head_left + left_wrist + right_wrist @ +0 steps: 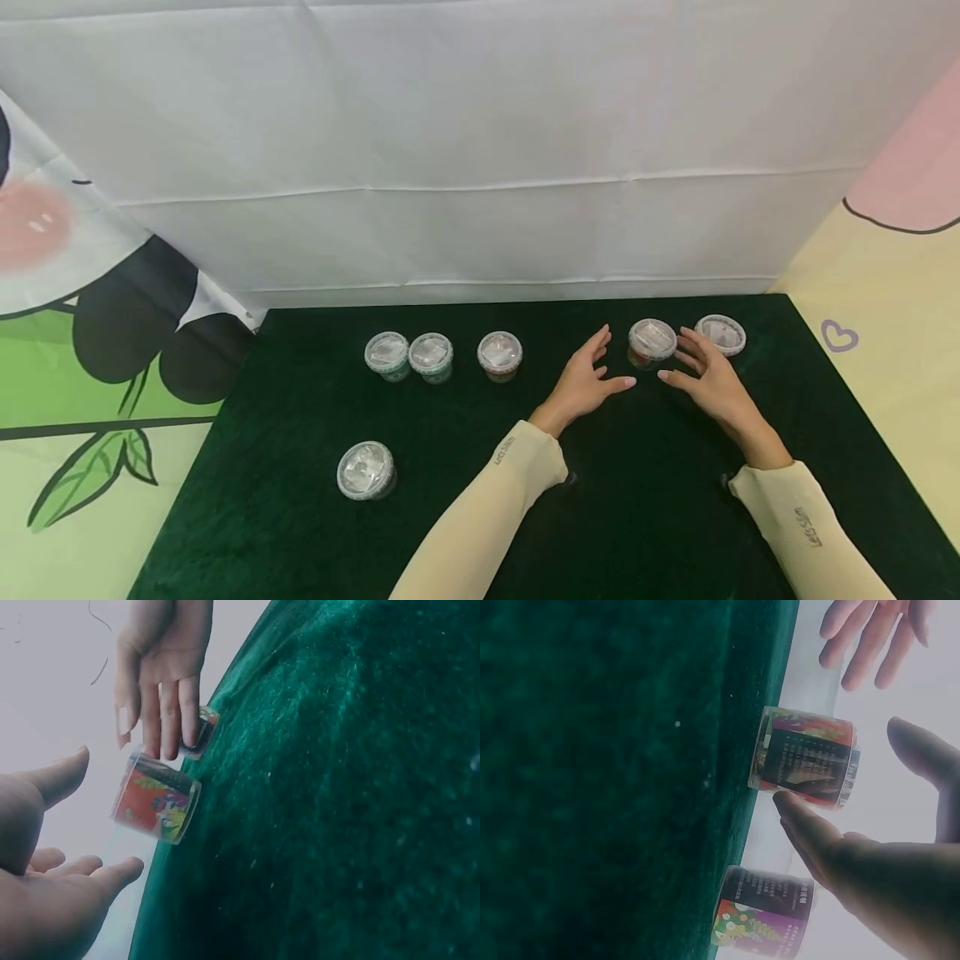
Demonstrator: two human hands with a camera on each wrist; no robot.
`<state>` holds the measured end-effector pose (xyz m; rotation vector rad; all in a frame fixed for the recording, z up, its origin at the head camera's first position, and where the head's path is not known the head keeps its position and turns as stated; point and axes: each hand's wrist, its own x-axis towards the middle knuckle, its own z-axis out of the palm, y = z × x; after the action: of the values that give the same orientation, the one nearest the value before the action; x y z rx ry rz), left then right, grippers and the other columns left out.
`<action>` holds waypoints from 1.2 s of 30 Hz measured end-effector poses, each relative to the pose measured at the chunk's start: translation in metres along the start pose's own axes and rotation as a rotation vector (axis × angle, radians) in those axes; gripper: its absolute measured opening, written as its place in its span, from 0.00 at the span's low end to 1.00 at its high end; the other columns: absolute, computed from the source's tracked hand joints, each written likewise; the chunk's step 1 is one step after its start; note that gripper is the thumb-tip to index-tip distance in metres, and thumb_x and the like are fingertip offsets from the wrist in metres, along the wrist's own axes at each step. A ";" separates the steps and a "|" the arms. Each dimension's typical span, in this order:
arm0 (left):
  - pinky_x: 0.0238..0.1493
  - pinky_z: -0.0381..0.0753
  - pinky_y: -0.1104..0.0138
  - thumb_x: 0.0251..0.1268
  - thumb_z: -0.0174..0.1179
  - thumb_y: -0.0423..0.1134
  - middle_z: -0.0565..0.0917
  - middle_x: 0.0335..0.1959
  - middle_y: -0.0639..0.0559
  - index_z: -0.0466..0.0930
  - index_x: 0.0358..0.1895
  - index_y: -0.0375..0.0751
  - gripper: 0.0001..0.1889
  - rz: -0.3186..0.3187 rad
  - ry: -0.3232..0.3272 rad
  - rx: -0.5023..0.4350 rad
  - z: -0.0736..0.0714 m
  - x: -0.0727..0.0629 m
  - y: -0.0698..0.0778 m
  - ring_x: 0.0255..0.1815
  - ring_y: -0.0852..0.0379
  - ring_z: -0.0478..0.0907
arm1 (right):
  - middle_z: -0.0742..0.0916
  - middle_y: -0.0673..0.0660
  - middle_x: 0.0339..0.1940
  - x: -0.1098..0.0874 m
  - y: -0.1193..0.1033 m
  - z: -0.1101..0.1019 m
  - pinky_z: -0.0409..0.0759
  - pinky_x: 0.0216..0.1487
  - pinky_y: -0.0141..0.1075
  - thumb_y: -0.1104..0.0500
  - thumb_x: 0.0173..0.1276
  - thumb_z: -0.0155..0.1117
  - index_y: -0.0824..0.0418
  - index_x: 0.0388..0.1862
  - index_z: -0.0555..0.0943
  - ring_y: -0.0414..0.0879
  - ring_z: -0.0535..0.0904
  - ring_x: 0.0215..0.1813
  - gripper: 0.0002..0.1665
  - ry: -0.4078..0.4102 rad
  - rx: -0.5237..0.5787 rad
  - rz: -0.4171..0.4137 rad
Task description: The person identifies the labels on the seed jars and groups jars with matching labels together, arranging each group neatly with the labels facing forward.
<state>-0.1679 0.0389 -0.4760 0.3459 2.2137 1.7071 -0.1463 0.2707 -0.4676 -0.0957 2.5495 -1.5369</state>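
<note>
A small round lidded tub point(652, 342) with a red-orange printed label point(154, 799) stands upright between my two hands at the back right. Left of it, my left hand point(579, 385) is held with fingers extended and thumb apart, a gap between it and the tub. My right hand point(712, 383) is at the tub's right side, fingers spread; whether a fingertip touches the tub I cannot tell. Just beyond the right fingers is another lidded tub point(723, 333), with a black and purple label point(769, 915) in the right wrist view. Neither hand holds anything.
Three more lidded tubs stand along the back: a left pair of tubs point(431, 357) side by side, and a single tub point(500, 354). Another tub point(366, 471) is nearer, at the left. Dark green cloth point(262, 517) covers the table; a white curtain point(480, 242) hangs behind.
</note>
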 end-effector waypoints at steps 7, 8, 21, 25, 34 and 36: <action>0.75 0.74 0.61 0.71 0.71 0.34 0.60 0.86 0.51 0.51 0.87 0.47 0.47 0.004 -0.026 0.013 0.008 0.012 -0.003 0.83 0.49 0.62 | 0.57 0.77 0.84 0.005 0.002 0.000 0.65 0.74 0.68 0.59 0.80 0.64 0.69 0.87 0.41 0.73 0.58 0.82 0.53 0.007 0.003 0.013; 0.75 0.74 0.61 0.71 0.71 0.35 0.60 0.86 0.50 0.51 0.87 0.47 0.47 0.006 -0.030 0.016 0.009 0.014 -0.003 0.84 0.49 0.61 | 0.56 0.77 0.84 0.006 0.002 0.001 0.65 0.74 0.68 0.58 0.81 0.64 0.69 0.87 0.41 0.74 0.58 0.82 0.53 0.007 0.007 0.015; 0.75 0.73 0.64 0.74 0.68 0.35 0.58 0.86 0.49 0.49 0.87 0.47 0.46 -0.002 -0.081 0.020 0.017 0.026 -0.005 0.84 0.50 0.61 | 0.57 0.81 0.83 0.017 0.002 0.006 0.67 0.75 0.68 0.59 0.83 0.61 0.73 0.86 0.43 0.77 0.58 0.80 0.49 0.013 0.005 0.036; 0.75 0.72 0.64 0.75 0.67 0.34 0.59 0.86 0.49 0.49 0.87 0.47 0.45 -0.012 -0.103 0.004 0.018 0.029 -0.006 0.83 0.51 0.62 | 0.58 0.81 0.82 0.017 0.001 0.008 0.66 0.75 0.67 0.60 0.83 0.60 0.74 0.85 0.43 0.77 0.59 0.80 0.47 0.016 0.007 0.030; 0.74 0.75 0.64 0.76 0.66 0.37 0.66 0.82 0.48 0.59 0.84 0.48 0.38 -0.038 -0.102 -0.013 0.019 0.031 -0.004 0.80 0.51 0.67 | 0.65 0.81 0.79 0.019 -0.001 0.012 0.69 0.74 0.67 0.61 0.82 0.61 0.73 0.85 0.50 0.76 0.63 0.79 0.44 0.085 -0.047 0.041; 0.73 0.76 0.64 0.76 0.67 0.38 0.68 0.81 0.49 0.61 0.83 0.49 0.37 -0.041 -0.096 -0.022 0.019 0.030 -0.004 0.79 0.50 0.69 | 0.66 0.80 0.78 0.018 -0.001 0.012 0.70 0.73 0.68 0.61 0.82 0.61 0.73 0.84 0.52 0.76 0.64 0.78 0.43 0.095 -0.055 0.041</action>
<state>-0.1875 0.0662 -0.4875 0.3669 2.1181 1.6573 -0.1620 0.2580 -0.4743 0.0231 2.6506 -1.4911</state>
